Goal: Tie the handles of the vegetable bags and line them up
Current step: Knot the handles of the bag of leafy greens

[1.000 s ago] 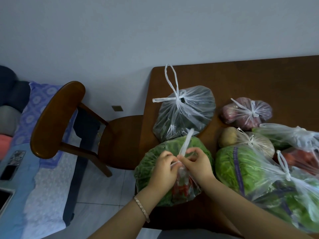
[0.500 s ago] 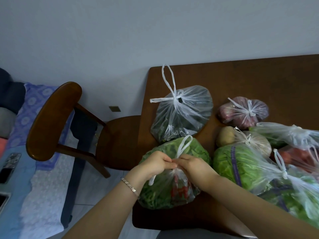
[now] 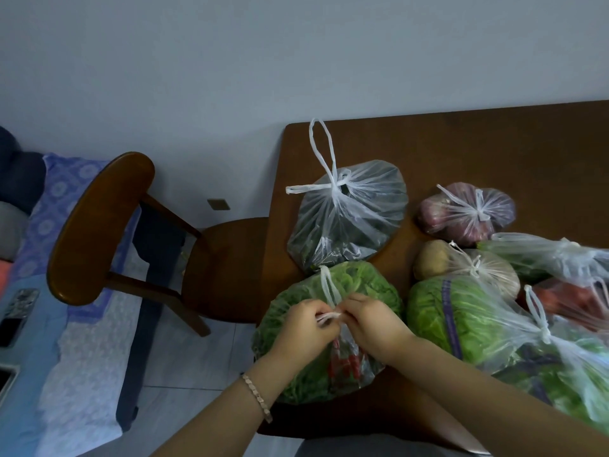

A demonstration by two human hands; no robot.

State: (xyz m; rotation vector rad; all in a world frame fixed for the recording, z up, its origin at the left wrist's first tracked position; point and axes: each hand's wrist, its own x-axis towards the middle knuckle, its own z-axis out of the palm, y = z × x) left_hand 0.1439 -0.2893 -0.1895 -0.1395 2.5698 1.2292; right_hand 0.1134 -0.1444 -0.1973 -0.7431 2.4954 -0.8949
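Bag handles (image 3: 328, 313) pinched by both hands.
Left hand (image 3: 304, 328) and right hand (image 3: 370, 321) gripped them atop the greens bag (image 3: 290, 311).

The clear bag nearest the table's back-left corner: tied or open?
Tied. The clear bag has its handles knotted at the top, one loop standing up, the other pointing left.

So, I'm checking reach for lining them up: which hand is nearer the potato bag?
Right. The right hand pinches the leafy bag's handle, down-left of the potato bag in the picture; the left hand pinches the same handle farther left, beyond the right hand.
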